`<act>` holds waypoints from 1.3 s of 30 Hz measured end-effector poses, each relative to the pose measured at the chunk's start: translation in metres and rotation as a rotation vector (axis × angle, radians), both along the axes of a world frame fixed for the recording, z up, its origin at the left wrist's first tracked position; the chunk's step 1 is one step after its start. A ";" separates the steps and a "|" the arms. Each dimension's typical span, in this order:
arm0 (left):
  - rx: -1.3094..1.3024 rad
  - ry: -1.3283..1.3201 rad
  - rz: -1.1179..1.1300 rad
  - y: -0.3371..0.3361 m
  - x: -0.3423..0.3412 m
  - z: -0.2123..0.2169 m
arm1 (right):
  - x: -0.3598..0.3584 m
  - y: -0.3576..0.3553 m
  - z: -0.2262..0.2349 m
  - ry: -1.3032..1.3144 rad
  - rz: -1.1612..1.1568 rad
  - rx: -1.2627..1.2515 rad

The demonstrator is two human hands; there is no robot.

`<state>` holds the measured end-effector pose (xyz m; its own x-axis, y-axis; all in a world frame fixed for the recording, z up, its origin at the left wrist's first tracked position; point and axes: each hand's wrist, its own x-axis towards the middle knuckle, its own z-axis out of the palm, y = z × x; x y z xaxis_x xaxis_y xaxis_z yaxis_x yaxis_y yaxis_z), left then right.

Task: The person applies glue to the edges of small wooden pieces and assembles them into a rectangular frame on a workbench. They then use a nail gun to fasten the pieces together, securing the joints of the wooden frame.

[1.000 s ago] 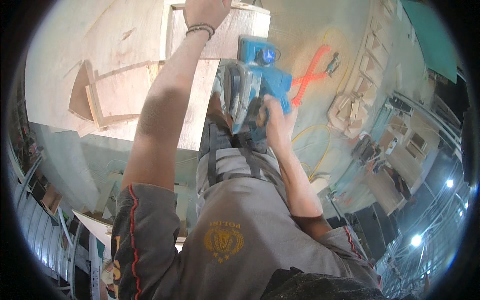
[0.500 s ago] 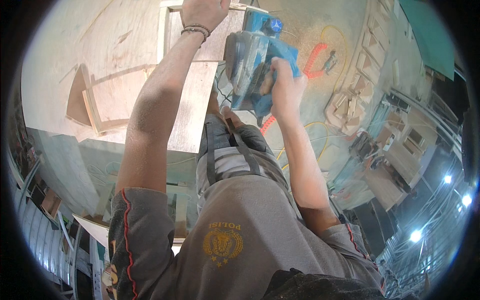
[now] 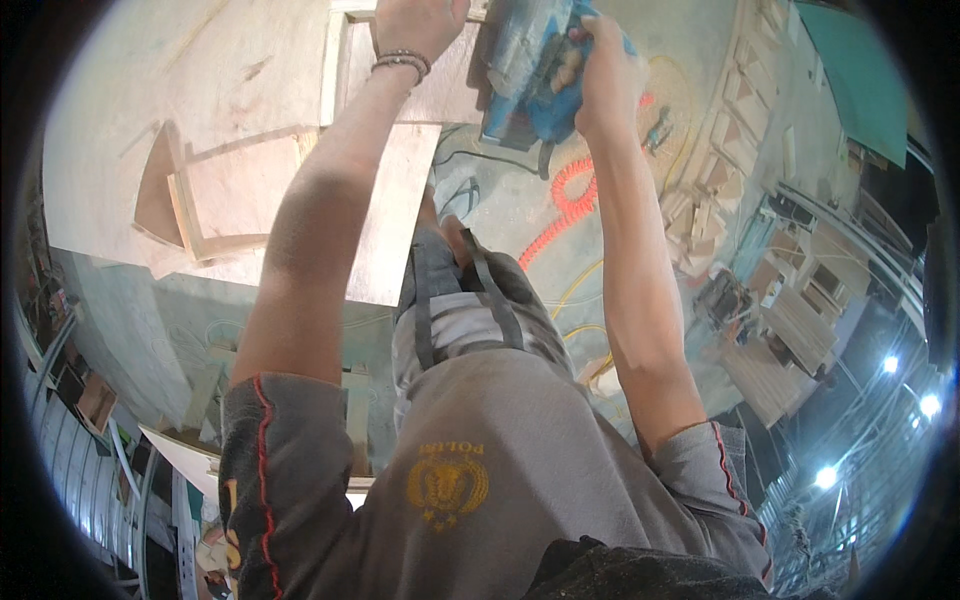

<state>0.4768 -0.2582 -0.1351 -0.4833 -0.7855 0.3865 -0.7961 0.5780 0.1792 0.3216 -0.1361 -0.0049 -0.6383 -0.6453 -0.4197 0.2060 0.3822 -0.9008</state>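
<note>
A blue belt sander (image 3: 540,75) is tipped on its side at the top, running along the right edge of a wooden frame-and-panel piece (image 3: 357,70). My right hand (image 3: 607,85) is wrapped round its rear handle. My left hand (image 3: 420,28) is over the wooden piece, and the picture's upper edge cuts off its fingers, so I cannot tell whether it grips or just presses. Beneath lies a large pale plywood sheet (image 3: 400,215) whose corner reaches toward my legs.
A smaller wooden frame (image 3: 190,225) lies on the plywood at the left. A coiled red air hose (image 3: 572,205) and a yellow hose (image 3: 580,288) run over the dusty floor. Stacked wood offcuts (image 3: 700,215) are at the right, with a green panel (image 3: 855,80) beyond.
My right hand and the belt sander have moved up and away from me, slightly rightward, along the wooden piece. The coiled red hose now shows more. My left hand has barely shifted.
</note>
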 end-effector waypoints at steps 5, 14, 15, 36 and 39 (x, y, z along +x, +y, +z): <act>-0.046 -0.055 0.034 0.004 -0.003 0.001 | 0.008 0.052 0.011 -0.079 0.001 0.040; 0.056 0.016 0.083 0.003 -0.006 0.006 | 0.054 0.169 0.005 -0.141 0.045 0.206; 0.069 0.011 0.092 0.002 -0.007 0.006 | 0.056 0.171 0.003 -0.140 0.046 0.208; 0.048 0.127 0.026 -0.001 -0.002 0.006 | 0.011 0.036 -0.001 -0.014 0.035 0.034; 0.052 0.102 0.024 -0.001 -0.005 0.006 | 0.001 0.015 -0.002 0.004 0.014 0.026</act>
<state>0.4718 -0.2596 -0.1294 -0.4242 -0.8170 0.3907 -0.7860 0.5464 0.2892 0.3223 -0.1213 -0.0068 -0.6311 -0.6431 -0.4337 0.1970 0.4078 -0.8915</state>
